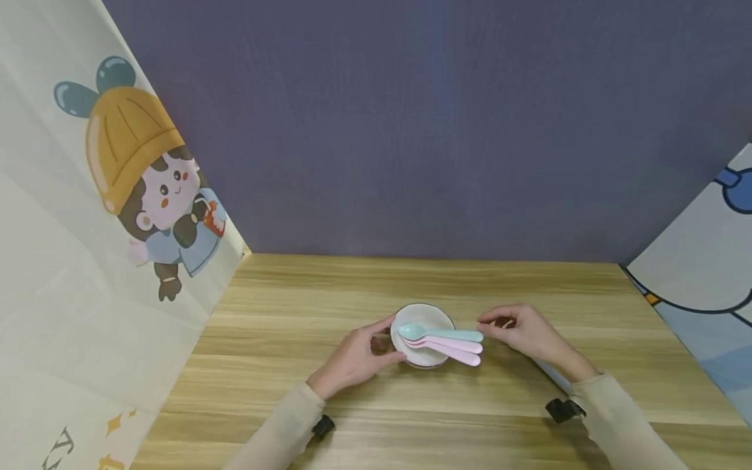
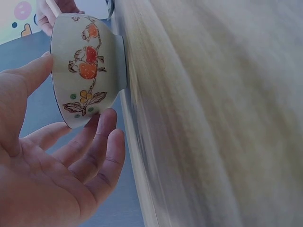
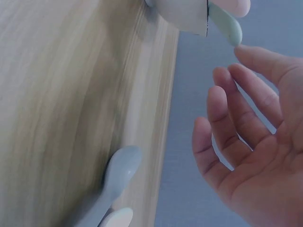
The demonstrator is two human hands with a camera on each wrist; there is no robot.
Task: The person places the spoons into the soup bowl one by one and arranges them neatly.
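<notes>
A white bowl (image 1: pixel 422 361) stands upright on the table; orange and red birds decorate its outside in the left wrist view. Several spoons lean in it, a mint green spoon (image 1: pixel 452 335) above pink spoons (image 1: pixel 455 353), their handles jutting over the right rim. My left hand (image 1: pixel 358 352) holds the bowl's left side, thumb on the near side and fingers on the far side. Just right of the handles is my right hand (image 1: pixel 525 331), fingers loosely bent and apart. In the right wrist view its thumb tip is at the mint green spoon's end; whether it touches I cannot tell.
Below my right wrist, a pale blue-grey spoon (image 3: pixel 120 170) lies on the wooden table (image 1: pixel 282 300), a whitish spoon (image 3: pixel 118 217) beside it. A dark blue-grey panel (image 1: pixel 411 130) stands behind the table, with cartoon-printed sheets at left and right.
</notes>
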